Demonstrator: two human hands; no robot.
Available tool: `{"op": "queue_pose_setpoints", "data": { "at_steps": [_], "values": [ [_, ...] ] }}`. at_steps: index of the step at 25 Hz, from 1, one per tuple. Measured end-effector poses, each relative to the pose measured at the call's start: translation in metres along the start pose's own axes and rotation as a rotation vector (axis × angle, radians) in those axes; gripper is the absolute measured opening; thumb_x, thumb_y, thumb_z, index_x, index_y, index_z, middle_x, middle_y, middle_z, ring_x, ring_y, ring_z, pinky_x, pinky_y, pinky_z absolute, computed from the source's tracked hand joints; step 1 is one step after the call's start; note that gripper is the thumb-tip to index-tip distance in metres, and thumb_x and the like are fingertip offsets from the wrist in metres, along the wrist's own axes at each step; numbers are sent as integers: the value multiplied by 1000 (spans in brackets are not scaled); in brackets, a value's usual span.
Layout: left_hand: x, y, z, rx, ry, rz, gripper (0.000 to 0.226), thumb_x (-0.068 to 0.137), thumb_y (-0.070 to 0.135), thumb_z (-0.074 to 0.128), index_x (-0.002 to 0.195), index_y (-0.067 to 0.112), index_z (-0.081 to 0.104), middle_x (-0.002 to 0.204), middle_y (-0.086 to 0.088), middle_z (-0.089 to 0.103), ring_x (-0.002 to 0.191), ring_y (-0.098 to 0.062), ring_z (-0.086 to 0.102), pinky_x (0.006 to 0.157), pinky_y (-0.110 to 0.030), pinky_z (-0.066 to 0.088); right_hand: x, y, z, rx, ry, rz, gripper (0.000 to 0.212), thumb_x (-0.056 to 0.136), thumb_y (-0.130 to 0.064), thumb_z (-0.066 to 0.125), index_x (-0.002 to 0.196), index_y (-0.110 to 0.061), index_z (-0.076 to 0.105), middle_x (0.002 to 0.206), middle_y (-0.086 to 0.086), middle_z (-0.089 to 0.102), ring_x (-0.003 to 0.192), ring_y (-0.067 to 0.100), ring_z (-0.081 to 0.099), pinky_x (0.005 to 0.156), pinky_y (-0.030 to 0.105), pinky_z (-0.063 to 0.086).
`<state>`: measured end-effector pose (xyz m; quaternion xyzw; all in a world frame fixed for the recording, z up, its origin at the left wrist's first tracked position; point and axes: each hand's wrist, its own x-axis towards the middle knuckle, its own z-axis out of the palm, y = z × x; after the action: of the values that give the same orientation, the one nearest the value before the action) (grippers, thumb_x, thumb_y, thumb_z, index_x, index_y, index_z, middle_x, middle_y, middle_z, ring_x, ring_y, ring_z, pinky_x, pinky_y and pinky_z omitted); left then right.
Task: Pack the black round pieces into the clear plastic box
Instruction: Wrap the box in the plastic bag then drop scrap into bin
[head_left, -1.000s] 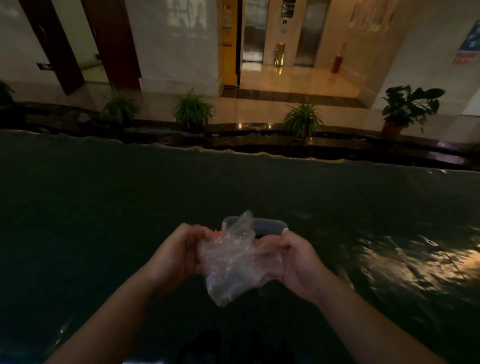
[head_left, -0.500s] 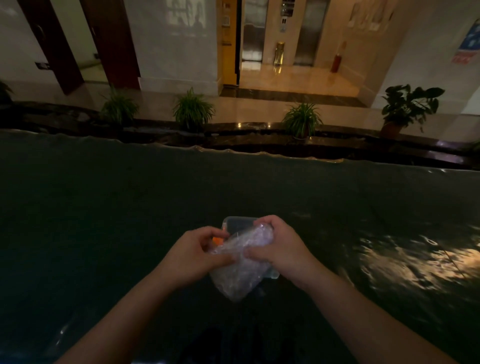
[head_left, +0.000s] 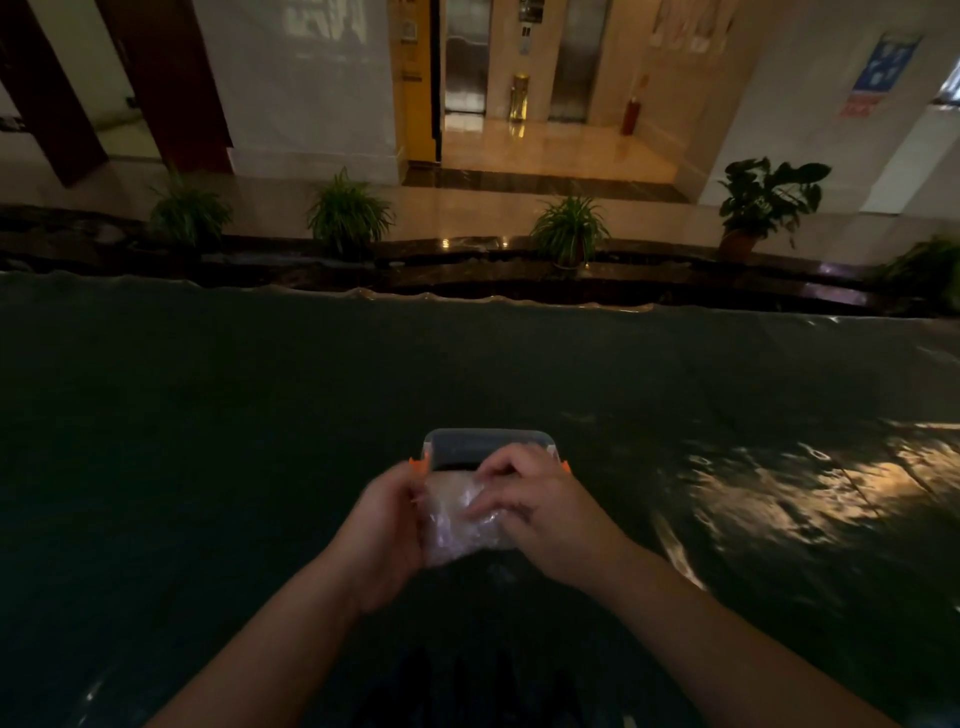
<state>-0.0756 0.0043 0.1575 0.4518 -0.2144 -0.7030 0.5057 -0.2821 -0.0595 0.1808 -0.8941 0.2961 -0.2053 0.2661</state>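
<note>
A small clear plastic box (head_left: 488, 449) with orange side clips lies on the dark table in front of me, its far half dark inside. A crumpled clear plastic bag (head_left: 460, 525) covers the box's near half. My left hand (head_left: 387, 525) grips the bag's left edge beside the box's left clip. My right hand (head_left: 540, 506) presses down on the bag from the right with fingers curled over it. I cannot make out separate black round pieces in this dim light.
The dark table cover (head_left: 260, 441) stretches wide on all sides, with a glare patch (head_left: 810, 488) at the right. Beyond its far edge a low ledge carries several potted plants (head_left: 569, 231); a lobby with elevator doors lies behind.
The bag was held up loose in both hands a second ago. It has since been crumpled and pushed down onto the box, and both hands have moved forward and lower.
</note>
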Motion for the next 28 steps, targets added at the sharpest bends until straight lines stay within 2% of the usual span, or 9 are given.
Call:
{"op": "queue_pose_setpoints", "data": {
  "at_steps": [2,4,8,13,15,19,22,25,28],
  "values": [
    [1,4,3,30,-83,22,53,80,30,74,130,13,64,129,-25,65,116,-43,65,88,-55,56,-10,3,0,-128,0,-111,25,93,-19,68,108,-37,76,129,-20,51,129,-3,41,107,23,37],
    [4,5,10,224,-64,53,49,75,19,81,122,20,69,124,-17,70,107,-36,71,85,-52,59,-24,2,0,-3,90,-67,21,90,-25,66,105,-37,73,130,-18,52,130,7,47,104,31,44],
    [19,-6,28,406,-246,88,41,77,14,81,114,29,71,116,-8,74,104,-31,73,80,-44,62,-58,-1,8,408,376,345,49,82,-45,82,127,-40,63,131,-16,59,123,11,60,93,29,57],
    [46,-54,68,574,-476,36,35,82,13,80,111,31,71,111,-8,75,102,-29,73,79,-38,60,-129,1,6,822,495,706,19,91,-18,79,110,-19,79,105,14,80,92,27,77,81,39,62],
    [53,-84,87,699,-525,28,32,86,8,76,102,36,73,104,-4,77,98,-24,74,77,-37,59,-171,0,10,800,649,814,14,92,-7,76,106,-7,78,97,21,78,83,29,73,79,42,59],
    [51,-141,121,855,-643,-4,29,85,6,77,95,33,73,93,7,78,86,-10,74,66,-25,60,-247,-1,31,741,819,989,9,92,4,72,96,-2,77,81,12,73,71,15,66,67,28,56],
    [46,-194,141,1063,-736,115,23,88,17,77,109,26,70,98,4,77,94,-8,72,83,-36,60,-311,18,49,498,889,1146,11,90,5,75,87,-5,78,75,8,72,68,15,63,66,36,54],
    [47,-250,150,1414,-835,436,42,89,22,74,128,17,61,123,-2,68,113,-20,64,96,-41,51,-378,52,68,200,824,1330,16,85,1,74,85,-15,78,76,5,74,72,20,66,68,38,52],
    [51,-305,146,1565,-915,502,50,82,25,75,129,12,61,124,-9,65,113,-32,62,93,-49,52,-428,99,90,58,702,1357,18,83,1,71,98,-7,77,91,12,75,85,32,69,72,32,47]
  ]
}}
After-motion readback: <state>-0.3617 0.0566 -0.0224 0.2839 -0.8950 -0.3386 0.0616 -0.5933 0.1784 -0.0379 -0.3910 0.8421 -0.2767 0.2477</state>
